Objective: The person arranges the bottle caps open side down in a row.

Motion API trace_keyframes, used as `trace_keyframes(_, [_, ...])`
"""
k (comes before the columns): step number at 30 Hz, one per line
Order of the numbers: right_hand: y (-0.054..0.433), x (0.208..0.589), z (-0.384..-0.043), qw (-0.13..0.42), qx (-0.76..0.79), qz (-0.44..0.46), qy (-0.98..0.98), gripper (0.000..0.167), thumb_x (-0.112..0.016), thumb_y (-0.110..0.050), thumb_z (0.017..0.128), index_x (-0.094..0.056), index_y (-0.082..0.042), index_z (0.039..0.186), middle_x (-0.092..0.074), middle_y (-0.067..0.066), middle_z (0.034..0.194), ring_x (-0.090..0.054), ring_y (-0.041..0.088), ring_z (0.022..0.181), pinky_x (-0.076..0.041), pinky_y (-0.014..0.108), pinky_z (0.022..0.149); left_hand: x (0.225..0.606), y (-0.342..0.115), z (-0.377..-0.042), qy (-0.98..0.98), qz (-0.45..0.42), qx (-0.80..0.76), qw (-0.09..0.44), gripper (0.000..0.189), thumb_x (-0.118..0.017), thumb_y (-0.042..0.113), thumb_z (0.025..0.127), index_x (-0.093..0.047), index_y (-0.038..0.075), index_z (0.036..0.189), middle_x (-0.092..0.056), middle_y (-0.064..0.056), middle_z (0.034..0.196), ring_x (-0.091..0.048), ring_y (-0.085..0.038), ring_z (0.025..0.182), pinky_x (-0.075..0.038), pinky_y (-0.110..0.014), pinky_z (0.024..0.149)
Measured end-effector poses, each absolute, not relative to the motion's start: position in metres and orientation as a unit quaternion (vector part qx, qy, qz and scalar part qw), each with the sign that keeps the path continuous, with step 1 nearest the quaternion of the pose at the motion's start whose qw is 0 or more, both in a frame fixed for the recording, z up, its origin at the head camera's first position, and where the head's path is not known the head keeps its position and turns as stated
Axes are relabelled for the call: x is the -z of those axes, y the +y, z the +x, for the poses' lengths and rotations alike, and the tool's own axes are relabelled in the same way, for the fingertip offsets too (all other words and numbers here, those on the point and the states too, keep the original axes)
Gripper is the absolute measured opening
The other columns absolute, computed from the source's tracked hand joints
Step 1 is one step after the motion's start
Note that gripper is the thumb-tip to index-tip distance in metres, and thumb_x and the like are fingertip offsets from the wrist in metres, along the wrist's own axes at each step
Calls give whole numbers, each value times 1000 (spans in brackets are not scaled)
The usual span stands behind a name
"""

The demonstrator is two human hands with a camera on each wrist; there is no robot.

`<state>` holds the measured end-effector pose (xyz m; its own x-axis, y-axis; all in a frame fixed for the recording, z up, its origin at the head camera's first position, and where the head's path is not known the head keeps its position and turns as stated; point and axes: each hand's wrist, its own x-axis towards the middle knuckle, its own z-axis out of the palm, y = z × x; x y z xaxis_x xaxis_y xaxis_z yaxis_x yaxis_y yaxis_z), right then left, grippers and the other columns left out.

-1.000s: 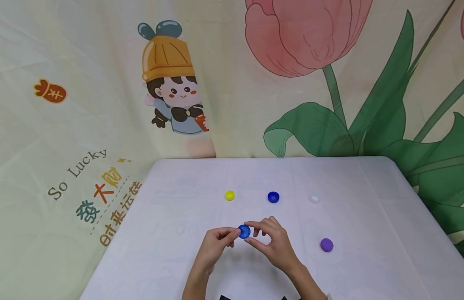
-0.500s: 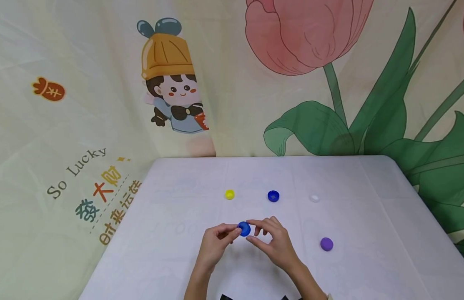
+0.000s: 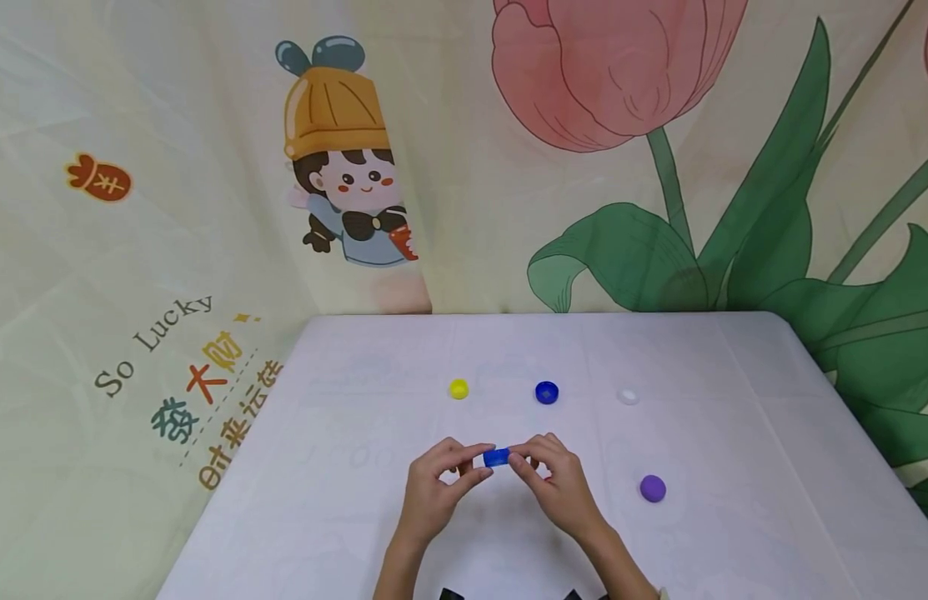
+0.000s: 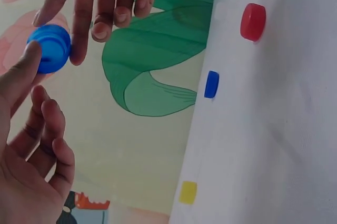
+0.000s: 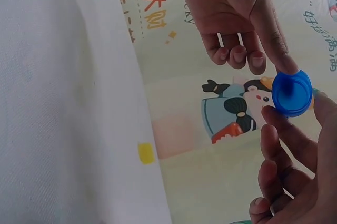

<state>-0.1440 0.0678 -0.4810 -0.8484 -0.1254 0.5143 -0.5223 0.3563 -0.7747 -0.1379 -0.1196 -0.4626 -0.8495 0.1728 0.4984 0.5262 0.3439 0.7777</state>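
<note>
A translucent blue bottle cap (image 3: 497, 457) with a stepped rim is held above the table between both hands. My left hand (image 3: 431, 493) pinches its left side with thumb and index finger; in the left wrist view that thumb lies over the blue cap (image 4: 52, 49). From the other side, the thumb and index finger of my right hand (image 3: 557, 483) pinch the right end. In the head view the cap stands edge-on, while the right wrist view looks into its hollow side. A red cap (image 4: 253, 22) on the table is mostly hidden behind my right hand in the head view.
Along the white table (image 3: 343, 400), a yellow cap (image 3: 459, 389), a dark blue cap (image 3: 547, 392) and a pale clear cap (image 3: 629, 397) lie in a row beyond my hands. A purple cap (image 3: 653, 488) sits to the right. A printed cloth (image 3: 471, 208) hangs behind.
The blue cap has turned from facing the head camera to edge-on. My right fingers have closed in around its right end, and the left fingers have shifted along its edge.
</note>
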Motion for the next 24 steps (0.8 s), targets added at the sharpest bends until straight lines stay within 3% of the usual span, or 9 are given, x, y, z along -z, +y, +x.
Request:
trace_keyframes(6, [66,463,-136,159,-542,192,-803,8,-66,-9,84,-72,-12,89,-59,-9,73,-48,16,68,-34,19,58,467,-120,-140,-800,-239,525,163,23,-75,19,77,-73,14,99,-55,7,72,-50,-8,63,-42,-25,51])
trace_keyframes(12, [67,440,-127,142,-548,192,-802,6,-66,-9,85,-71,-10,88,-59,-7,73,-49,25,68,-34,19,59,452,-115,-135,-801,-243,522,164,23,-76,7,74,-72,5,97,-56,3,71,-49,-10,61,-41,-26,50])
trace_keyframes(24, [67,441,-128,139,-558,187,-796,11,-68,-9,83,-70,-7,93,-58,-6,74,-49,25,69,-36,28,54,435,-112,-128,-804,-246,516,162,36,-77,2,71,-68,1,106,-52,-2,66,-51,-19,62,-45,-23,57])
